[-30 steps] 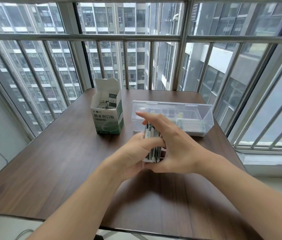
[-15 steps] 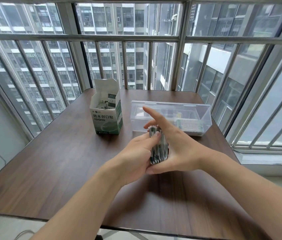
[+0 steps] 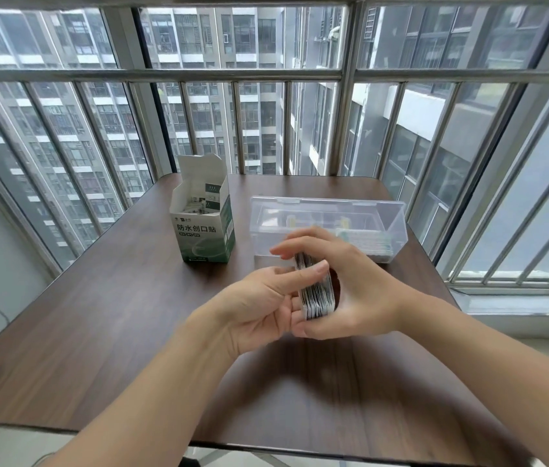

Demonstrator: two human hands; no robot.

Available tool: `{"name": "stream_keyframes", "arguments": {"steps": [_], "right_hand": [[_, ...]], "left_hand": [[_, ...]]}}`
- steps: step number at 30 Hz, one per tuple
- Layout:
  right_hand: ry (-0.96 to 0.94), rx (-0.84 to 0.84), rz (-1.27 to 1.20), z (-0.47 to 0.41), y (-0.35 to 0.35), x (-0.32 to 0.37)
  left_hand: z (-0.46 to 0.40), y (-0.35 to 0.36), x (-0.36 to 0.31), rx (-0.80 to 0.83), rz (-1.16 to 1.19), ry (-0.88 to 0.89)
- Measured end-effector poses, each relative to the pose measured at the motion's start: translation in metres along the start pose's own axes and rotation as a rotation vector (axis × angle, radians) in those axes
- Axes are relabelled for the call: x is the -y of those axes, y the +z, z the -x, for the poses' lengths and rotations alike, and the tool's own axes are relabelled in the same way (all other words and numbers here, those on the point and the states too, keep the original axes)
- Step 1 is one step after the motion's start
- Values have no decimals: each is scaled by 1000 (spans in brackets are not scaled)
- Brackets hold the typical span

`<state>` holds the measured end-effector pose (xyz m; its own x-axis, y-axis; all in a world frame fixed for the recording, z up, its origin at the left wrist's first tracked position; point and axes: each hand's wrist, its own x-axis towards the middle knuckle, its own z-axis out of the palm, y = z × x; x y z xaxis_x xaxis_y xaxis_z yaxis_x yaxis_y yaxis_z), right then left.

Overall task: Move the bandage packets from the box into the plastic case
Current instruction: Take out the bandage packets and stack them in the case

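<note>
Here both hands work a stack [image 3: 317, 291] of bandage packets held on edge above the counter [image 3: 131, 332], in front of the case [image 3: 327, 227] and well apart from the box [image 3: 204, 227]. The left hand [image 3: 263, 308] grasps the stack from the left, thumb pressed across its upper edge and fingers curled beneath. The right hand [image 3: 347, 281] clasps it from the other side, thumb underneath and fingers arched over the top.

The step in hand looks like squaring the stack before it goes into the case. To do that well, the packets should be kept pinched firmly from both faces so none slides out. Their lower edges could be tapped level on the counter. Once even, one hand could carry them while the other steadies the case.

The case stands open with its lid tipped back, and some packets already lie in its right part. The free room appears to be at the left, so the stack would best go in there, lowered edge-first. The box, flap up, seems to hold more packets, though how many is unclear.
</note>
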<state>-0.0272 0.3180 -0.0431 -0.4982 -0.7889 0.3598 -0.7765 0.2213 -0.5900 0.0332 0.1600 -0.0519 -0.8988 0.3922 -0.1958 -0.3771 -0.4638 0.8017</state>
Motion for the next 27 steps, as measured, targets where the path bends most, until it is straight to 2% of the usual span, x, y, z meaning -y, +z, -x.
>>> {"name": "stream_keyframes", "arguments": {"steps": [6,12,15,19,27], "right_hand": [[68,54,-10,1,-2,5],[176,-36,-213,7,-6,14],[190,-21,-91,6,5,18],[206,-35,-134,3,10,14],[188,104,-350,0,-21,5]], "left_hand": [[-7,7,5,-129,57,30],[-17,7,3,-215,111,160],[-15,16,2,-219,154,106],[-14,17,5,-239,120,82],[-10,12,1,-34,223,42]]}}
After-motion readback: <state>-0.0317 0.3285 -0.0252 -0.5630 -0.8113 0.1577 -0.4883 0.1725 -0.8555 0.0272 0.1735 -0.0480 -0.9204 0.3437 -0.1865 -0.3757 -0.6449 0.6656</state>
